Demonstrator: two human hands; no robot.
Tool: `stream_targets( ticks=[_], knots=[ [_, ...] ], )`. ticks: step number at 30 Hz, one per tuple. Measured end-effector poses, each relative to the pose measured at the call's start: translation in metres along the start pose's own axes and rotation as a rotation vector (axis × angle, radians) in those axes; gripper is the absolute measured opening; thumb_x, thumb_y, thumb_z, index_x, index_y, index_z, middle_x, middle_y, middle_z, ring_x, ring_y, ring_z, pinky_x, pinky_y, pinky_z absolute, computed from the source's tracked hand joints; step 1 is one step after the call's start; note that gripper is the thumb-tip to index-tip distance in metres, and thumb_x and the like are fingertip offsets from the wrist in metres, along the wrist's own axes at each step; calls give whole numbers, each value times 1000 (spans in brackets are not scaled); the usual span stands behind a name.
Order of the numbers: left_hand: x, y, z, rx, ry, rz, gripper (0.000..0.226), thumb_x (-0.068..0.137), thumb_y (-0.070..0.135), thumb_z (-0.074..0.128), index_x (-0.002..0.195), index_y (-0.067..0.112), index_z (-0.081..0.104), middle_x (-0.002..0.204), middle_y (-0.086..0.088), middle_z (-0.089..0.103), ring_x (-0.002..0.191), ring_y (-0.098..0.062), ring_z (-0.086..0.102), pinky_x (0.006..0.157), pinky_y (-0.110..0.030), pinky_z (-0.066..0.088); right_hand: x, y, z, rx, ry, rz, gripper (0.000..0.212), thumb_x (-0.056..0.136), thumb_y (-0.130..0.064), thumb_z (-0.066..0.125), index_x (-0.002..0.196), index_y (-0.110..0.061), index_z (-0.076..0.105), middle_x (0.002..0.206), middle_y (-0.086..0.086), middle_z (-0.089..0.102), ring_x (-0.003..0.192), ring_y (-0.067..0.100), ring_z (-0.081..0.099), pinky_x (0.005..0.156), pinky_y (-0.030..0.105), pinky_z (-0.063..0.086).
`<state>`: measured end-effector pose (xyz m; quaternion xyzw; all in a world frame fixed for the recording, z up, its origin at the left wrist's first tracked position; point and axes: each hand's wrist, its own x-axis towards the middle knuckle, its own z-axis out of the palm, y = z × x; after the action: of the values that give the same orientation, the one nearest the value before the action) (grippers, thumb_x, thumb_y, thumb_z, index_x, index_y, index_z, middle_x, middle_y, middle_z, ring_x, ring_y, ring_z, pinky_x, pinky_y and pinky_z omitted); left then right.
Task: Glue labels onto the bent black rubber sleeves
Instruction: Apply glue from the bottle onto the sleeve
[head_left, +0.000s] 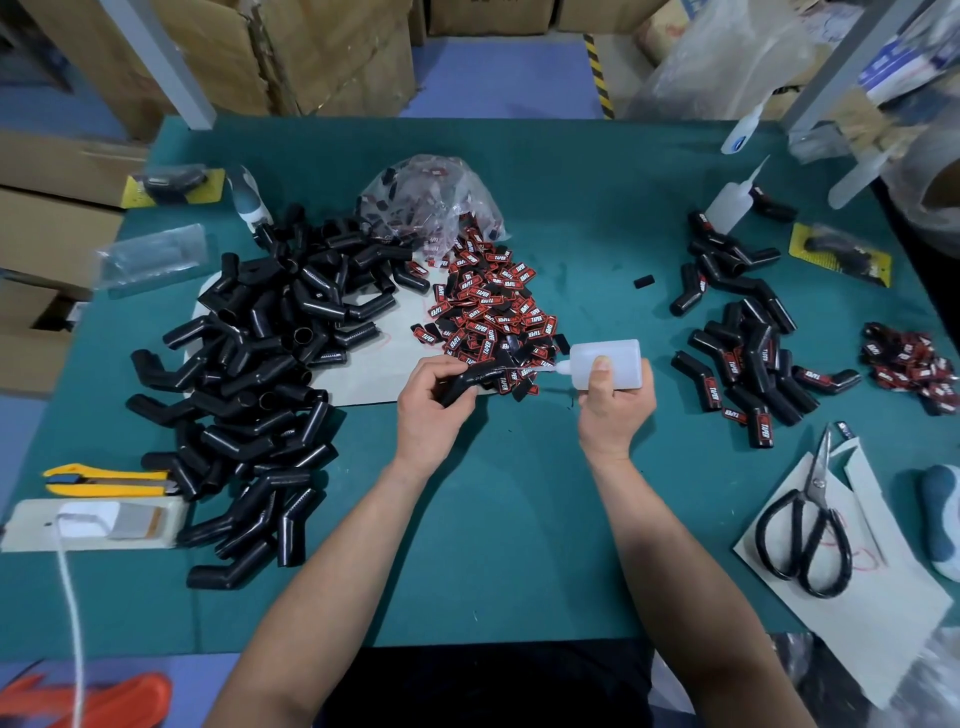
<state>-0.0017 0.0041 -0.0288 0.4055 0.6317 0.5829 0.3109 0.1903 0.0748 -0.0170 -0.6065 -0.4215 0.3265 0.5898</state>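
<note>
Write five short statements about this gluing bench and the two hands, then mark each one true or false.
1. The right hand holds a translucent glue bottle, nozzle pointed at the bent black sleeve. True.
2. The left hand is empty. False: it grips the bent black sleeve.
3. The scissors lie on white paper on the right. True.
4. The big pile of unlabelled sleeves lies on the person's right. False: it is on the left; labelled sleeves lie on the right.
5. Loose red-and-black labels lie heaped beyond the hands. True.
</note>
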Motion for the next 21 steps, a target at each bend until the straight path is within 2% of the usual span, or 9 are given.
stream_targets(
  ticks=[3, 6, 12, 16, 18, 19, 21],
  knots=[
    [-1, 0, 0, 2, 2, 2, 35, 79, 8, 75, 99, 36, 69, 108, 6, 68, 104, -12, 67, 95, -25, 51, -2, 0, 1, 0, -16, 1, 28, 79, -48, 66, 74, -27, 48, 67, -2, 50, 62, 26, 51, 51, 54, 48],
    [-1, 0, 1, -4, 4, -1, 35, 79, 6, 75, 99, 34, 69, 108, 1, 68, 104, -16, 67, 96, -30, 52, -6, -3, 3, -3, -23, -15, 29, 79, -49, 65, 73, -28, 47, 65, -10, 48, 60, 16, 48, 52, 48, 44],
    [-1, 3, 1, -14, -2, -26, 38, 79, 9, 76, 97, 41, 69, 106, 18, 68, 104, -13, 67, 95, -27, 52, -5, -1, 2, 19, -26, 19, 30, 78, -48, 66, 74, -25, 47, 66, -2, 49, 63, 24, 49, 51, 52, 47],
    [-1, 3, 1, -22, 1, -29, 36, 79, 9, 76, 98, 38, 69, 106, 18, 68, 104, -13, 67, 95, -27, 52, -7, -5, 3, 14, -34, -27, 28, 79, -49, 66, 74, -29, 47, 62, -15, 53, 59, 9, 49, 52, 43, 42],
    [-1, 4, 1, -18, 1, -31, 34, 79, 8, 76, 99, 35, 69, 106, 15, 68, 104, -13, 67, 95, -26, 52, -6, -4, 2, 14, -26, -12, 28, 79, -48, 66, 74, -28, 48, 66, -11, 53, 60, 19, 51, 51, 46, 45],
    [-1, 4, 1, -18, 2, -33, 35, 79, 9, 76, 99, 36, 69, 106, 16, 68, 104, -13, 67, 95, -26, 52, -5, -3, 2, 20, -23, 0, 27, 79, -47, 66, 74, -27, 48, 67, -3, 52, 61, 24, 51, 50, 49, 46],
    [-2, 5, 0, -18, 2, -35, 35, 79, 9, 76, 99, 37, 68, 105, 20, 68, 104, -12, 67, 95, -24, 51, -4, -3, 1, 26, -19, 7, 26, 79, -47, 66, 75, -27, 49, 67, 1, 52, 61, 27, 51, 49, 53, 47]
  ],
)
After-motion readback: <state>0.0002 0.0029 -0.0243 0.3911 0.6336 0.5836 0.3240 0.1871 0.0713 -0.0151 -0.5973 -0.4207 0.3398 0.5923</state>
